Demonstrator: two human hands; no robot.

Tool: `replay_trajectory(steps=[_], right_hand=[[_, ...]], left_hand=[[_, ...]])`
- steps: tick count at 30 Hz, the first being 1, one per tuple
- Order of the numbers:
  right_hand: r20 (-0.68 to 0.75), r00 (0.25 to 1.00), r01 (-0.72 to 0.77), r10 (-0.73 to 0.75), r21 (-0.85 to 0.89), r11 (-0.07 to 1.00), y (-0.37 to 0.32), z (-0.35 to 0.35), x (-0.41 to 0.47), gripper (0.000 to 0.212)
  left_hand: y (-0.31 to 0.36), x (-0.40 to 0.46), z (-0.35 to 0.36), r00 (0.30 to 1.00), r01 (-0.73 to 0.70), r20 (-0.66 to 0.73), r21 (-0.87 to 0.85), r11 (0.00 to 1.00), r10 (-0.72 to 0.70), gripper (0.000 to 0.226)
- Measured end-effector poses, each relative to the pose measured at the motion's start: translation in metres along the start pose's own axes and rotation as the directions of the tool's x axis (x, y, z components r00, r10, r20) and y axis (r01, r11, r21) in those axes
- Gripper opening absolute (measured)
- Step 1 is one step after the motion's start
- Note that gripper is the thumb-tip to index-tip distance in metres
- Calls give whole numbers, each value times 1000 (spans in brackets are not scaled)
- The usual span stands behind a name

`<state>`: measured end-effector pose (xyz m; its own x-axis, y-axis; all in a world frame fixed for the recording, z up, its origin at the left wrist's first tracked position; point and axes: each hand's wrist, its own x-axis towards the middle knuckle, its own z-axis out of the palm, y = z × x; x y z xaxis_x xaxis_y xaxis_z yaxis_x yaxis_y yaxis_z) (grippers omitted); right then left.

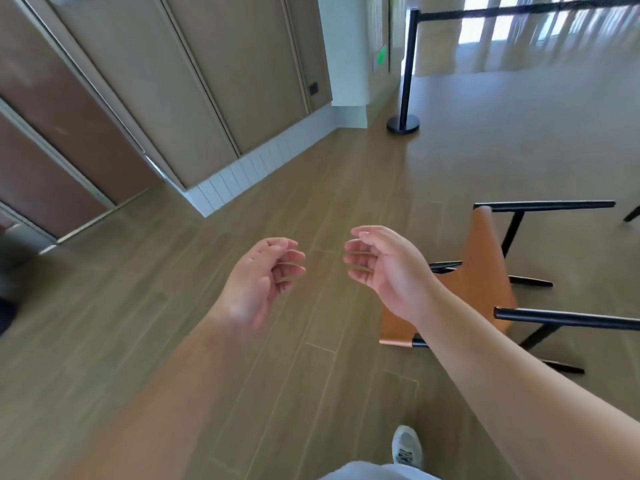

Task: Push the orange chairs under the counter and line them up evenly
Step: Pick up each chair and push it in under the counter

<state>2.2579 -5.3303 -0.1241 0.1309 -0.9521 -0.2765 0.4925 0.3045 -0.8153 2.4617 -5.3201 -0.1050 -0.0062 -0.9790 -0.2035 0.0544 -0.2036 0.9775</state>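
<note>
Approaching the orange chair (481,271), the person is holding both hands loosely curled and empty, left hand (263,275) beside right hand (384,268). It is standing on the wooden floor (173,341), lower right. Next likely: gripping its black armrests (554,318); no surface is showing.

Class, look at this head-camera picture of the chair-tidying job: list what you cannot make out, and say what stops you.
- Counter: nowhere in the head view, so chair alignment cannot be judged.
- Orange chair: its seat is partly hidden by the right hand and forearm; the lower armrest is cut by the right edge.
- Second chair: only a dark leg shows at the right edge.
- Left hand: motion-blurred.
- Dark shape: blurred, cut by the left edge.
</note>
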Motion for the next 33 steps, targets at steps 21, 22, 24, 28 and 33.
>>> replay_trajectory(steps=[21, 22, 24, 28, 33], right_hand=[[-121, 991, 60, -57, 26, 998, -50, -8, 182, 27], [-148, 987, 71, -66, 26, 997, -49, -2, 195, 28], [-199, 976, 101, -92, 35, 994, -46, 15, 224, 30], [-302, 946, 143, -120, 56, 988, -35, 66, 291, 31], [-351, 926, 149, -139, 4, 989, -28, 128, 362, 27]], left_hand=[[9, 244, 19, 960, 52, 281, -111, 992, -19, 26], [9, 260, 14, 951, 64, 307, -106, 992, -29, 25], [9, 295, -2, 933, 76, 358, -108, 991, -32, 20], [20, 369, -53, 893, 129, 444, -96, 987, -73, 22], [39, 448, -115, 855, 158, 509, -71, 985, -101, 24]])
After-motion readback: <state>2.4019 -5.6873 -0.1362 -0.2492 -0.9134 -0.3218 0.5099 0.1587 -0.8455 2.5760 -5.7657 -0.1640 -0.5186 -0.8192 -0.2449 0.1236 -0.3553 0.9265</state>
